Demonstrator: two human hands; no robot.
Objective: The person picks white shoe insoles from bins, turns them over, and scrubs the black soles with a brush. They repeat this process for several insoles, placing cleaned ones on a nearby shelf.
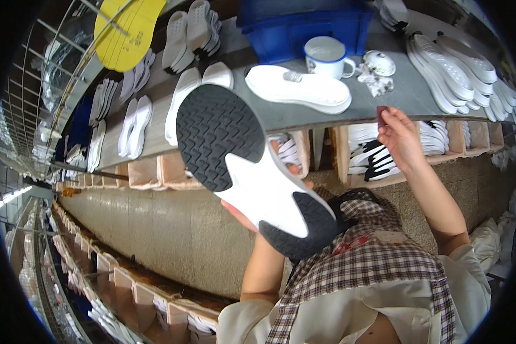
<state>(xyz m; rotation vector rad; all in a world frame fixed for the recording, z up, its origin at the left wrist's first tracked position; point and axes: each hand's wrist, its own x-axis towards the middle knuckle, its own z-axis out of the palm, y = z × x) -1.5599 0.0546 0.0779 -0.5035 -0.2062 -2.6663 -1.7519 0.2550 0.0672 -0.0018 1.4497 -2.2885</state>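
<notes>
A shoe sole (257, 192), white with black zigzag tread at the toe and heel, is held up with its underside showing. My left hand (241, 215) grips it from behind, so most of that hand is hidden. Off to the right, at the table's front edge, my right hand (401, 140) pinches a small dark red block (380, 116) between thumb and fingers, apart from the sole. Beyond the held sole, a pair of white soles (301, 89) lies on the grey table (246, 117).
A white enamel mug (325, 57) with a blue rim stands before a blue crate (304, 31). Beside it lies a stained, crumpled scrap (376, 73). Stacked white soles (450, 71) sit at right. A yellow sole-shaped sheet (126, 34) hangs upper left. Shelf compartments (172, 169) run under the table.
</notes>
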